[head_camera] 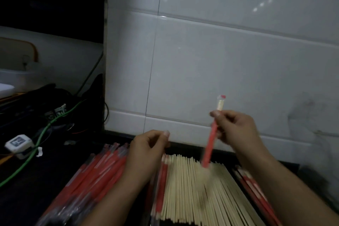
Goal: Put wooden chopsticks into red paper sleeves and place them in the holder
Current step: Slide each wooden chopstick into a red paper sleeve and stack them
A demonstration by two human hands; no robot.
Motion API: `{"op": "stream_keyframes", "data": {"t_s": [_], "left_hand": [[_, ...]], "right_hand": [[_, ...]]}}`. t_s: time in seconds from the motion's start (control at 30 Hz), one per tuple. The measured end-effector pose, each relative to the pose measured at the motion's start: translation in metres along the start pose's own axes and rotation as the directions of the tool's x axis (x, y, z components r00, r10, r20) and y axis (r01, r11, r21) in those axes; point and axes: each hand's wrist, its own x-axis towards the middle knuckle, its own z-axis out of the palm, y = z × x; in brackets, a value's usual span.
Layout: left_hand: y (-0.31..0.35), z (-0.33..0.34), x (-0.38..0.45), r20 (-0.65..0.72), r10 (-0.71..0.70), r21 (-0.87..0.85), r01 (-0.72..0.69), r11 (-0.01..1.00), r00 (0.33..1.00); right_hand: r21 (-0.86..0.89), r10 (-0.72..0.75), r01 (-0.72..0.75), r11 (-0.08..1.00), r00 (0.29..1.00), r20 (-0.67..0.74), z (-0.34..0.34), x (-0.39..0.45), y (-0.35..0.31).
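Note:
My right hand (pixel 236 130) pinches a red paper sleeve (pixel 211 145) with wooden chopstick ends sticking out of its top; it is held nearly upright above a wide bed of bare wooden chopsticks (pixel 198 194). My left hand (pixel 146 150) hovers with curled fingers over the border between the bare chopsticks and a pile of red sleeves (pixel 95 176) on the left; nothing is visible in it. More red sleeved pieces (pixel 255 191) lie at the right, partly hidden under my right forearm. No holder can be made out.
A white tiled wall (pixel 220 51) stands directly behind the piles. On the dark counter at left lie a green cable (pixel 29 159), black wires and a small white device (pixel 18 143). A white container (pixel 16 79) sits further back left.

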Motion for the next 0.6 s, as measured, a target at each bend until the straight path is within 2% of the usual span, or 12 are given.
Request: {"op": "stream_keyframes", "data": {"t_s": [0.03, 0.1, 0.17, 0.2, 0.33, 0.4, 0.53, 0.6], "left_hand": [[-0.007, -0.003, 0.002, -0.021, 0.009, 0.180, -0.005, 0.984, 1.000], [-0.018, -0.004, 0.003, 0.024, 0.016, 0.503, -0.025, 0.864, 1.000], [-0.025, 0.002, 0.001, 0.100, -0.012, 0.658, -0.057, 0.751, 0.995], [-0.027, 0.005, -0.001, 0.134, -0.027, 0.708, -0.077, 0.702, 0.991], [-0.034, 0.013, -0.004, 0.183, -0.086, 0.813, -0.101, 0.574, 0.979], [-0.038, 0.014, -0.003, 0.173, -0.118, 0.832, -0.081, 0.548, 0.978], [-0.047, 0.013, 0.000, 0.123, -0.185, 0.810, 0.009, 0.586, 0.975], [-0.051, 0.012, 0.003, 0.085, -0.183, 0.767, 0.053, 0.639, 0.980]], "right_hand": [[-0.055, 0.037, -0.037, 0.998, 0.999, -0.004, -0.020, 0.005, 0.003], [-0.316, 0.084, -0.075, 0.946, 0.996, 0.013, -0.061, 0.014, 0.022], [-0.602, 0.126, -0.095, 0.793, 0.992, 0.009, -0.092, 0.017, 0.050], [-0.686, 0.162, -0.121, 0.718, 0.987, -0.004, -0.103, 0.016, 0.065], [-0.771, 0.295, -0.206, 0.602, 0.955, -0.025, -0.123, 0.004, 0.123], [-0.793, 0.325, -0.216, 0.569, 0.945, -0.024, -0.119, -0.001, 0.141], [-0.797, 0.252, -0.191, 0.573, 0.967, -0.051, -0.110, -0.009, 0.153], [-0.832, 0.204, -0.168, 0.529, 0.977, -0.067, -0.110, -0.011, 0.151]]}}
